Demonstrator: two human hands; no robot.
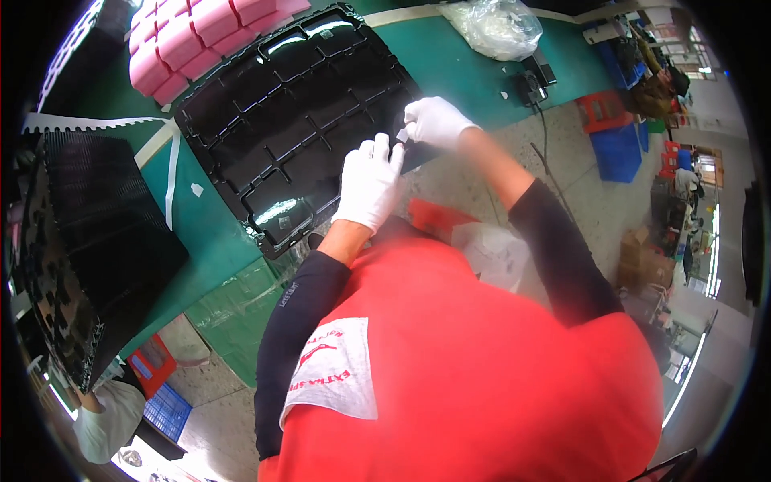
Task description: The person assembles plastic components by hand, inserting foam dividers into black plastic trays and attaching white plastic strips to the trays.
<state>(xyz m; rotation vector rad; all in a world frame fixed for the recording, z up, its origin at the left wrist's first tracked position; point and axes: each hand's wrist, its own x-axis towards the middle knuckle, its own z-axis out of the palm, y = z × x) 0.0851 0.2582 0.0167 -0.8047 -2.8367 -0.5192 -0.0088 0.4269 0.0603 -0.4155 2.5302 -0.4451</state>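
Observation:
A large black plastic tray [313,104] with raised ribs lies on the green table. My left hand [369,183], in a white glove, rests over its near edge, with the fingers slightly apart and a little bent. Just right of it, at the tray's right edge, my gloved right hand [436,122] is closed in a pinch. A small white piece [402,136] shows at its fingertips; its exact kind is too small to tell.
Pink foam blocks [193,36] stand behind the tray. Black ribbed trays [104,217] are stacked at the left, by a white strip [172,181]. A clear plastic bag [498,28] and a black adapter with a cable [530,87] sit at the far right of the table.

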